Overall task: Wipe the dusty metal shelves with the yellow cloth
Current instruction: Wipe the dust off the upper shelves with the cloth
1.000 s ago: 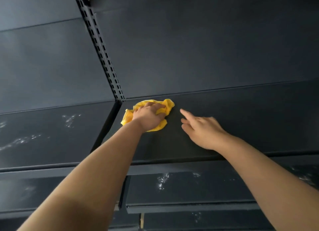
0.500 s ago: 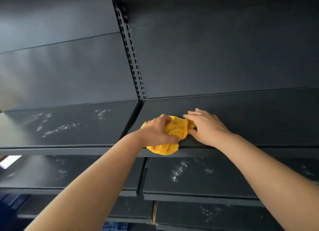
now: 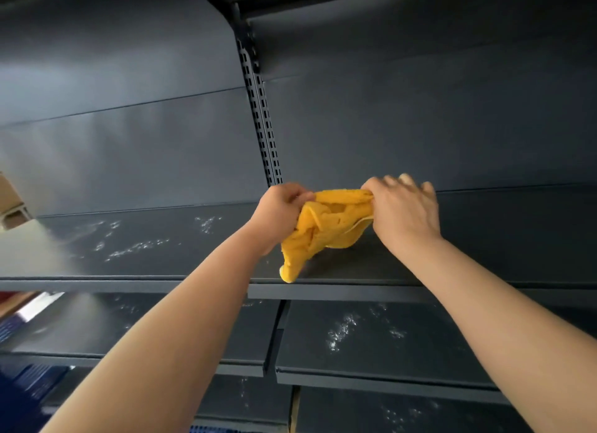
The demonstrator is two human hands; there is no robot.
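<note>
The yellow cloth [image 3: 326,229] is off the shelf now. A sec ago the left hand [image 3: 284,211] pressed it flat at the far side by the slotted post [image 3: 261,125], w/ the right hand [image 3: 405,213] idle beside it. Now both hands hold it up above the right upper shelf [image 3: 504,238], stretched btwn them, one corner dangling to the near edge. Left fingers are clenched round its left end. Right thumb + fingers pinch the right end, tips blurred. So wiping is paused, prob. to refold for a clean face. That shelf looks dust-free. The left upper shelf [image 3: 181,261] & lower right shelf [image 3: 420,352] show white specks, so plenty left.
</note>
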